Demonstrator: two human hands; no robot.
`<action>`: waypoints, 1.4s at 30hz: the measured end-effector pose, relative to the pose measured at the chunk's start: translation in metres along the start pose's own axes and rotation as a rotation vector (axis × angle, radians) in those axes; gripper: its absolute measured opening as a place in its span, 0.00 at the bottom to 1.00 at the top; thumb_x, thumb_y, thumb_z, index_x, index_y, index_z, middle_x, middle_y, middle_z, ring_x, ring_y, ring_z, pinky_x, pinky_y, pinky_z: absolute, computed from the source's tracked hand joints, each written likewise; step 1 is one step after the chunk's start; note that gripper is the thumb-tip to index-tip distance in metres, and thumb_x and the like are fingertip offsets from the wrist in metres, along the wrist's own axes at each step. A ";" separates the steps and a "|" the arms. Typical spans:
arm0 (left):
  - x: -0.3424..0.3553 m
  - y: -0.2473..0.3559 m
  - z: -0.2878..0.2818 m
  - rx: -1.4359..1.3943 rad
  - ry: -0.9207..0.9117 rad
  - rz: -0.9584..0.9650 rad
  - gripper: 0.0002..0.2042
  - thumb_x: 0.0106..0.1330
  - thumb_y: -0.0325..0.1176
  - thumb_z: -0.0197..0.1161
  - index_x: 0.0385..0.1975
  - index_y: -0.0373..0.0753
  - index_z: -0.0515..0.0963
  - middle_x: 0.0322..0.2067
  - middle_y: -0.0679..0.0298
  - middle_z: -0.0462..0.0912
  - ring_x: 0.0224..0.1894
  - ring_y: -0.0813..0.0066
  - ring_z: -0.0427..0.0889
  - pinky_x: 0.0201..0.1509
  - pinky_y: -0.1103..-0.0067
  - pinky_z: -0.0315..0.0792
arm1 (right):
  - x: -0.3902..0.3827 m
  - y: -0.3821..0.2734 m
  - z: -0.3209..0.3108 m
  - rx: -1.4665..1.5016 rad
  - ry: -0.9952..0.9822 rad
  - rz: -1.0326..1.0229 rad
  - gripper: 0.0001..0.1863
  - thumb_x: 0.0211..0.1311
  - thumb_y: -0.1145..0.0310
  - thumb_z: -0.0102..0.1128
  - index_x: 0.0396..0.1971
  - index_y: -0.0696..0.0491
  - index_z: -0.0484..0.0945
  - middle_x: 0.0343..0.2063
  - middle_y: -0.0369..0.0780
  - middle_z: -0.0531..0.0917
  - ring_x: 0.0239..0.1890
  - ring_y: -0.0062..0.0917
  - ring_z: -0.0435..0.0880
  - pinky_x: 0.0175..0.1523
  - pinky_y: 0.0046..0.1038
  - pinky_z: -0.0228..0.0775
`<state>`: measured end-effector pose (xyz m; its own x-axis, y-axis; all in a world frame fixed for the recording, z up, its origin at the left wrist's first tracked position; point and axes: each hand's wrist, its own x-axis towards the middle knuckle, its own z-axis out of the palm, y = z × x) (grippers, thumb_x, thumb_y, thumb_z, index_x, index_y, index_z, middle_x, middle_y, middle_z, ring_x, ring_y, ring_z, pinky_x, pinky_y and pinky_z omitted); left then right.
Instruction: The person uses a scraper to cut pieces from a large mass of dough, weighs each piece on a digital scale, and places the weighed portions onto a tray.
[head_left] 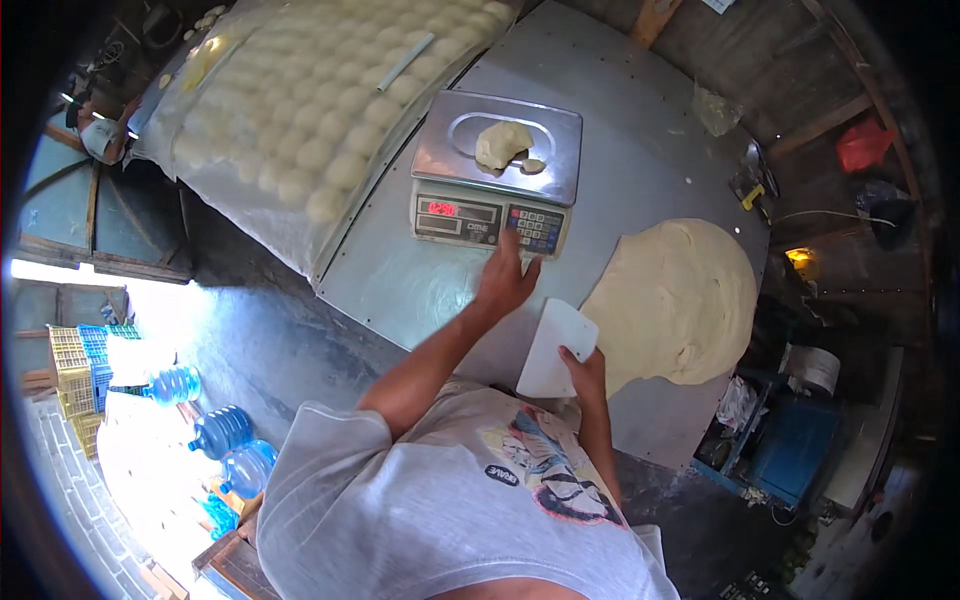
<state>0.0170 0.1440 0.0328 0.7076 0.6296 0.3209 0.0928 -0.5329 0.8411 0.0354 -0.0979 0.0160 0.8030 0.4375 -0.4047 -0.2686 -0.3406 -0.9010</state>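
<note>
My left hand (507, 280) is just in front of the digital scale (490, 222), its fingers apart and holding nothing. One finger reaches over the scale's keypad; whether it touches a key I cannot tell. On the scale's metal pan (440, 150) sit a lump of dough (502, 145) and a much smaller piece (533, 165) beside it. My right hand (587, 372) grips a flat white dough scraper (556, 345), held low near my body. To the right of the scraper, a large soft mass of dough (685, 300) spreads over the metal table (630, 110).
Rows of round dough balls (330, 120) lie under clear plastic sheeting at the far left, with a pale stick (405, 62) on top. Water bottles (222, 430) and stacked crates (75, 370) stand at left. A blue metal machine (795, 440) is beyond the table's right edge. A person (103, 135) is at far left.
</note>
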 end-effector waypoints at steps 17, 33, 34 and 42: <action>-0.109 -0.015 0.097 0.040 -0.729 -0.381 0.23 0.50 0.44 0.75 0.39 0.35 0.76 0.33 0.57 0.83 0.36 0.64 0.83 0.40 0.70 0.77 | -0.073 -0.022 -0.073 0.303 0.356 0.026 0.24 0.58 0.73 0.66 0.54 0.64 0.71 0.49 0.42 0.80 0.48 0.28 0.79 0.55 0.28 0.67; -0.126 -0.021 0.080 -0.120 -0.481 -0.435 0.14 0.52 0.37 0.71 0.34 0.37 0.80 0.28 0.58 0.85 0.33 0.64 0.85 0.41 0.72 0.78 | -0.046 -0.108 -0.010 -0.533 0.281 -0.232 0.18 0.53 0.67 0.67 0.42 0.60 0.77 0.36 0.54 0.83 0.41 0.49 0.83 0.43 0.41 0.74; -0.129 -0.019 0.081 -0.125 -0.478 -0.439 0.14 0.52 0.37 0.71 0.34 0.37 0.80 0.28 0.58 0.85 0.33 0.64 0.85 0.41 0.72 0.78 | -0.047 -0.104 -0.008 -0.522 0.296 -0.224 0.18 0.53 0.67 0.67 0.42 0.60 0.77 0.36 0.53 0.84 0.41 0.49 0.83 0.43 0.41 0.74; -0.123 -0.032 0.080 -0.190 -0.640 -0.457 0.15 0.53 0.35 0.68 0.38 0.35 0.80 0.25 0.59 0.84 0.29 0.63 0.85 0.39 0.70 0.79 | -0.038 -0.088 -0.008 -0.622 0.320 -0.127 0.19 0.53 0.67 0.67 0.43 0.60 0.77 0.37 0.53 0.84 0.42 0.49 0.83 0.45 0.41 0.74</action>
<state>-0.0169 0.0385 -0.0683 0.8978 0.2857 -0.3351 0.3895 -0.1600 0.9070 0.0330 -0.0911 0.1120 0.9504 0.2719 -0.1512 0.1142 -0.7571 -0.6433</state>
